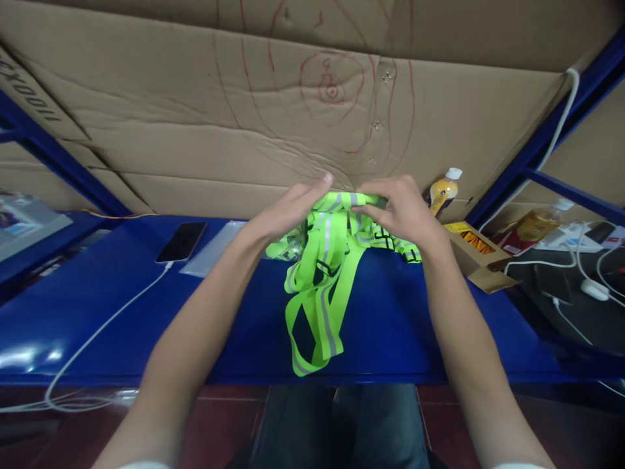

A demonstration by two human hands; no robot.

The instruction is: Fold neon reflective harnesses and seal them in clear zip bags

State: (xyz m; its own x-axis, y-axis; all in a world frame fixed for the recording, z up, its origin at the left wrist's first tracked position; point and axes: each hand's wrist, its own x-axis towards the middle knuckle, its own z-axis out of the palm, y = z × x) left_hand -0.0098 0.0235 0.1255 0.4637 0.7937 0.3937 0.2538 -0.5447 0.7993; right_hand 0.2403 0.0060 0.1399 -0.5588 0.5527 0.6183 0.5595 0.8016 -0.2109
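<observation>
A neon-green reflective vest (328,244) made of straps with grey stripes and black buckles lies bunched on the blue shelf (234,339). Some of its loops trail towards the front edge. My left hand (293,207) holds the upper left part of the bundle, its fingers partly hidden behind the strap. At the upper right, my right hand (401,207) is closed on a strap between thumb and fingers. More green straps with black buckles lie under my right wrist. Next to my left wrist is something green in clear plastic (288,246).
Left of me lie a black phone (181,242) on a white cable and a clear plastic bag (212,251). To the right stand a yellow-labelled bottle (443,190) and an open carton (478,257) of orange packets. Cardboard (170,130) walls the back between blue posts.
</observation>
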